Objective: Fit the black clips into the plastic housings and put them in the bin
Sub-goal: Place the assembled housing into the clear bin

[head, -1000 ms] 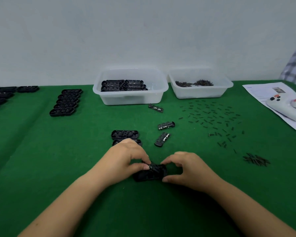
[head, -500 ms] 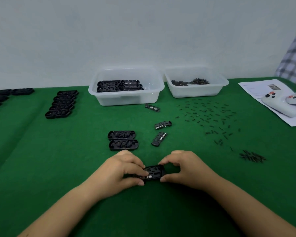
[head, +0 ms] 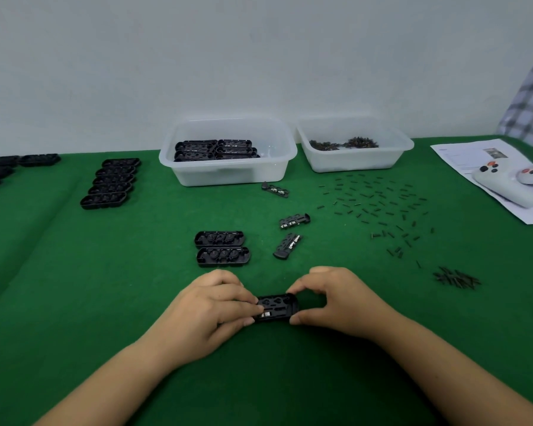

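A black plastic housing [head: 278, 306] lies flat on the green cloth near the front, with a clip seated along its near side. My left hand [head: 210, 309] pinches its left end and presses on the clip; my right hand [head: 336, 299] grips its right end between thumb and forefinger. Two empty housings [head: 221, 248] lie side by side just beyond my left hand. Three loose black clips [head: 287, 245] [head: 294, 221] [head: 275, 190] lie further back. The clear bin [head: 228, 175] at the back holds several stacked housings.
A second clear tub [head: 354, 162] with small dark parts stands at the back right. Small black pins [head: 379, 207] are scattered on the cloth, with a pile [head: 456, 278] at right. Rows of housings [head: 110, 183] lie at left. White controllers [head: 511, 184] rest on paper.
The housing has been lowered flat onto the cloth, open side up. My left fingers have slid further over its left end. The camera view has shifted slightly.
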